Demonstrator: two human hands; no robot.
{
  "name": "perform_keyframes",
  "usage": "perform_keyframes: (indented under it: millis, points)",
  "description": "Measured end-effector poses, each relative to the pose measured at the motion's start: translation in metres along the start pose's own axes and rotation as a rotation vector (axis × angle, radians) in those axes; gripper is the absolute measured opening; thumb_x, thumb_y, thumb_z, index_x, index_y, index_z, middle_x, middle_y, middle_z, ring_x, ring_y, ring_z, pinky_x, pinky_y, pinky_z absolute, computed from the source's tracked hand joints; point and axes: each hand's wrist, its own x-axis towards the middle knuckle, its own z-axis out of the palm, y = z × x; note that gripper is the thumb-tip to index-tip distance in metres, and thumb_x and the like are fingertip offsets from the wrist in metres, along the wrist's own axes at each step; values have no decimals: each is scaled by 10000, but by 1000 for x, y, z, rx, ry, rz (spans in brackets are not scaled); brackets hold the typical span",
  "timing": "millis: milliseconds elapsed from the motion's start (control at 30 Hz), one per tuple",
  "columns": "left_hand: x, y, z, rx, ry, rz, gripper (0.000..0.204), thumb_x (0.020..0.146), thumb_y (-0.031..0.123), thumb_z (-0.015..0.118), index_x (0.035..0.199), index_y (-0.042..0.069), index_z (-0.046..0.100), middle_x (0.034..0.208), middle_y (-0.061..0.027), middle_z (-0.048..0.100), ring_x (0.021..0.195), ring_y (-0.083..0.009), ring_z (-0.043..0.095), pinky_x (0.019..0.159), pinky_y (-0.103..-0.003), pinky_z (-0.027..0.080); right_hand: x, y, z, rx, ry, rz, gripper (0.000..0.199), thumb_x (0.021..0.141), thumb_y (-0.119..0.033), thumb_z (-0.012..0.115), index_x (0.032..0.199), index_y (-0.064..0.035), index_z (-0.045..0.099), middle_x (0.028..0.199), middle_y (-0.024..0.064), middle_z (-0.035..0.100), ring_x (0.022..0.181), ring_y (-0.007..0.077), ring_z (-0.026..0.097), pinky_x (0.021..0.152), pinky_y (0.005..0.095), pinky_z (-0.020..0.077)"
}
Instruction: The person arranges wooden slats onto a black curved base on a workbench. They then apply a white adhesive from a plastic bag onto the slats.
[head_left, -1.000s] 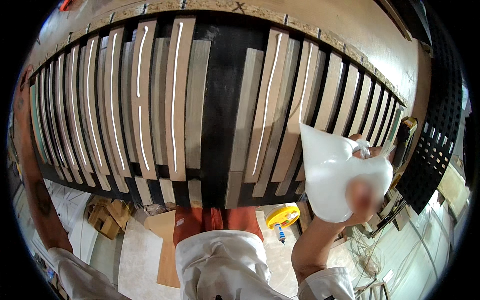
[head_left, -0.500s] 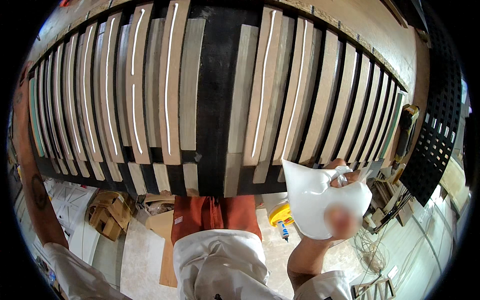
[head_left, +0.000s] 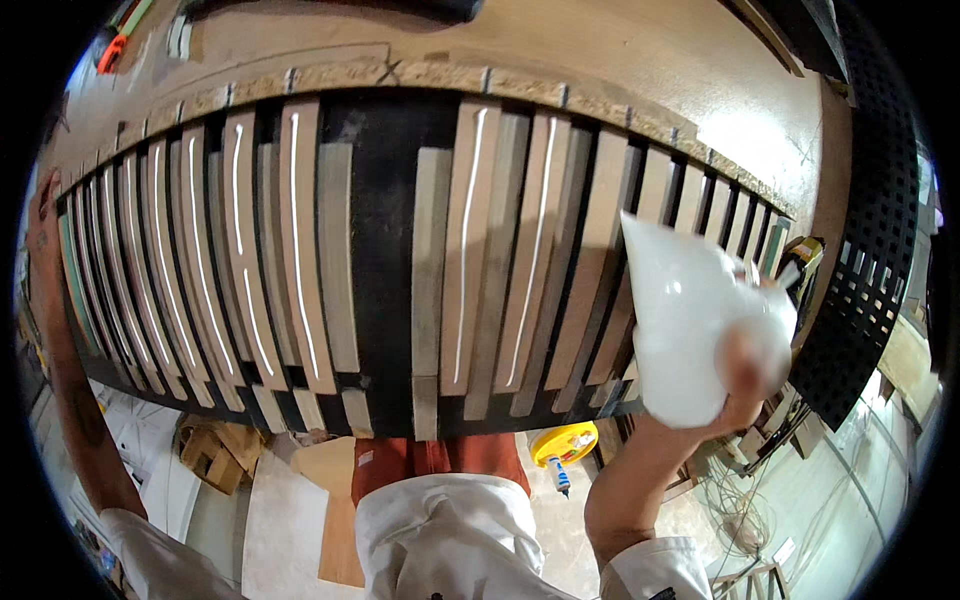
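My right hand [head_left: 742,395] is closed around a plump white plastic bag [head_left: 680,320], which looks filled with white paste and tapers to a point. The tip lies over the bare strips right of the board's middle; whether it touches one I cannot tell. Pale wooden strips [head_left: 585,270] stand in rows on a long black board [head_left: 385,260]. White beads [head_left: 465,250] run lengthwise along the strips on the left and along two right of the middle. One left bead has a gap. My left hand [head_left: 47,195] is at the board's far left end, its fingers too small to read.
A chipboard strip [head_left: 430,76] with dark marks borders the board's far side. Beyond it, an orange-handled tool [head_left: 112,52] lies at the far left. A black perforated panel [head_left: 868,270] stands at right. Below are a yellow lid [head_left: 575,440], a cardboard box [head_left: 215,455] and loose wire [head_left: 740,520].
My right hand has carried the bag up and to the right, away from the near end of the rightmost beaded strip. The board now sits lower in view. My left hand stays at the left end.
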Motion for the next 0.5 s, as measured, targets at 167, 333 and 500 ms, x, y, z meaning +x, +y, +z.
perform_keyframes:
  millis: [167,333,500]
  points:
    - [-6,-30,-7,220,-119,34,314,952,250,590,1176,31,613,1128,-188,598,990,-305,574,867,-407,476,39,1,14,-81,-82,-34,660,716,-283,615,1265,62,491,1169,228,581,1054,344,617,887,469,544]
    - [-7,-43,-7,274,-161,39,382,975,316,530,1264,67,554,1230,-159,558,1105,-282,530,956,-413,429,44,-5,38,-265,219,85,655,665,-258,641,1234,44,524,1094,214,626,1004,323,640,894,428,531]
    - [-6,-48,-12,312,-194,56,450,998,381,471,1352,103,496,1332,-130,518,1220,-259,486,1045,-419,383,47,0,40,-282,262,-11,571,707,-276,687,1170,15,520,997,187,637,790,300,695,651,435,634]
